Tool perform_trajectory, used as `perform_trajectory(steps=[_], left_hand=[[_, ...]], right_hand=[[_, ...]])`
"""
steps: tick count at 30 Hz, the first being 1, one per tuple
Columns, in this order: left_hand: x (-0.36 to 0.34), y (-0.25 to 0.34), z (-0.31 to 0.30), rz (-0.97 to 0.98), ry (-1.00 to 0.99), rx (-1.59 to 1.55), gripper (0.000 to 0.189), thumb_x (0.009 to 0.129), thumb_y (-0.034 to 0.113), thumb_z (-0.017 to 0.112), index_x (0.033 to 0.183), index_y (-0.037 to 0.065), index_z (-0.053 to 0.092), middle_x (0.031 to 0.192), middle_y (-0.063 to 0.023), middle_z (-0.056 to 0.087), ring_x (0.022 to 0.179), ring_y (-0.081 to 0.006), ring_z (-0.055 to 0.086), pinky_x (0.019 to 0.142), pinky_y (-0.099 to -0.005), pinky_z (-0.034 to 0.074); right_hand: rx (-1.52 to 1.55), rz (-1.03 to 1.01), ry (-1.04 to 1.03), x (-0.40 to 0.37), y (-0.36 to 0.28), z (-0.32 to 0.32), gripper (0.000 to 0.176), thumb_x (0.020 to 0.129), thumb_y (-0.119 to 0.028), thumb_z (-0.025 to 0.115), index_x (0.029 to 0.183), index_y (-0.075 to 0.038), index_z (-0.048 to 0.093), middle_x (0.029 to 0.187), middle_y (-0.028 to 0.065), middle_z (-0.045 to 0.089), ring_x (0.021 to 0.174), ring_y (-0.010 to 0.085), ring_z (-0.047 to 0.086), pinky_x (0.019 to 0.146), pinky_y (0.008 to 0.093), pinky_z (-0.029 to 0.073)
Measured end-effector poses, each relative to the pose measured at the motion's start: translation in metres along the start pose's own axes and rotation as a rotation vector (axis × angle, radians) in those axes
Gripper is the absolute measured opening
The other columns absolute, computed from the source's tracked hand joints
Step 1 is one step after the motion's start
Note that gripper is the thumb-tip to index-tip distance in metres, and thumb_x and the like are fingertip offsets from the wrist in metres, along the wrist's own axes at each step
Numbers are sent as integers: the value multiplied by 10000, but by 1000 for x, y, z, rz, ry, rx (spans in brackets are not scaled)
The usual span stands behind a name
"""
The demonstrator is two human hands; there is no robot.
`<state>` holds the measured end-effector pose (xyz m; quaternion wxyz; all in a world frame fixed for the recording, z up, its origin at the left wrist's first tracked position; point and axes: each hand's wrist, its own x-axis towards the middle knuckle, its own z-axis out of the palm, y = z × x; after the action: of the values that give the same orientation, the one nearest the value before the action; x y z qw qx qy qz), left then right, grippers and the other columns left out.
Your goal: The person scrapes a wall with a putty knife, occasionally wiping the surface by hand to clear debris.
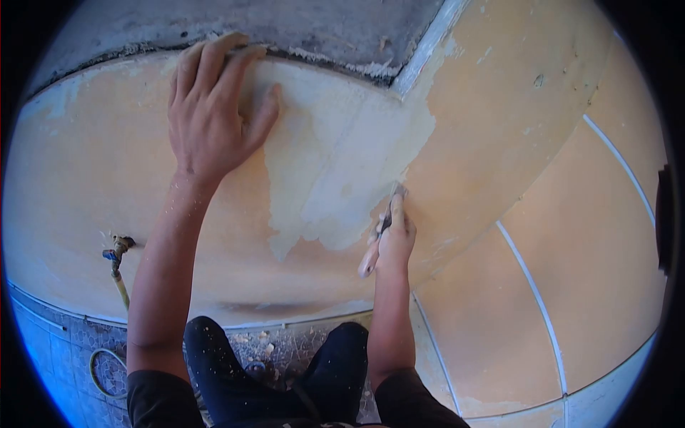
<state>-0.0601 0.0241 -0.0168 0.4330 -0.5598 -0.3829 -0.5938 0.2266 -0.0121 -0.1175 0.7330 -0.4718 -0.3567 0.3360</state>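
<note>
My left hand [214, 107] lies against the top of the orange wall [228, 221], fingers spread and reaching over the upper edge. It holds nothing. In my right hand [397, 239] is a scraper [387, 217] with a pale handle, gripped with the index finger stretched along it. The scraper's blade tip meets the wall at the right border of a bare whitish patch [342, 178], where the orange paint is gone. That patch has ragged edges and spreads between my two hands.
A tap [118, 250] with a hose sticks out at lower left. Paint flakes [265, 348] litter the tiled floor by my legs. A grey concrete surface [314, 28] lies beyond the wall's top edge. White lines [531, 285] cross the orange surface at right.
</note>
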Motion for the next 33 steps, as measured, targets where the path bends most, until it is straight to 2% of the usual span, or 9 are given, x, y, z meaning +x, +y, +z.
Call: perform_trajectory(steps=[3,7,10,15,17,20,24,30,33], left_hand=[[1,4,0,-4,-21,2,400,832,305,743,1188,129,698,1304,-33,604,1225,-291,533,1059,-424,440],[0,3,-3,-18,-23,-6,396,830,301,741,1182,125,697,1300,-39,603,1229,-295,528,1061,-424,438],[2,2,-2,-9,-9,-3,395,827,292,740,1178,118,695,1298,-44,604,1226,-299,530,1057,-423,440],[0,4,-3,-18,-28,-18,396,824,290,739,1176,113,694,1290,-47,604,1218,-300,535,1059,-422,439],[2,3,-3,-10,-6,-24,394,825,289,738,1175,113,694,1284,-44,606,1214,-298,537,1062,-424,437],[0,2,-4,-19,-47,-34,405,846,251,731,1221,107,680,1320,-76,608,1223,-329,536,1062,-447,419],[0,3,-4,-17,-63,-64,403,846,245,730,1221,106,680,1321,-74,610,1229,-325,536,1066,-446,419],[2,2,-3,-18,-8,-33,392,835,296,735,1184,123,692,1273,-38,607,1214,-296,538,1073,-436,429],[1,3,0,-6,-15,-41,391,836,296,734,1182,118,691,1274,-41,607,1209,-296,539,1072,-436,429]], right_hand=[[27,-45,40,12,-27,12,436,995,-466,669,819,-81,563,653,-3,451,467,112,428,410,281,327],[25,-62,7,13,-23,8,432,996,-465,669,814,-89,561,655,-7,450,467,101,416,405,273,316],[-40,-55,2,5,-8,4,469,1019,-459,639,745,-96,523,600,-15,430,444,106,412,406,289,339],[0,-102,4,22,-41,11,481,1016,-464,641,740,-88,522,593,-7,437,429,111,406,396,294,344],[-6,-18,26,13,-37,12,432,990,-491,673,798,-128,540,666,-25,440,487,83,394,425,266,295],[-32,-58,-42,7,-20,5,423,995,-489,665,819,-121,554,677,-24,444,497,84,399,430,266,295],[-18,-68,-7,26,-55,15,378,1001,-463,667,908,-100,613,690,-25,449,506,75,401,431,248,309],[-74,-56,-62,12,-38,6,371,996,-455,677,856,-126,578,692,-38,448,502,77,396,432,258,315],[15,-72,0,26,-65,19,370,994,-456,679,852,-129,582,688,-35,448,501,82,402,422,262,316]])
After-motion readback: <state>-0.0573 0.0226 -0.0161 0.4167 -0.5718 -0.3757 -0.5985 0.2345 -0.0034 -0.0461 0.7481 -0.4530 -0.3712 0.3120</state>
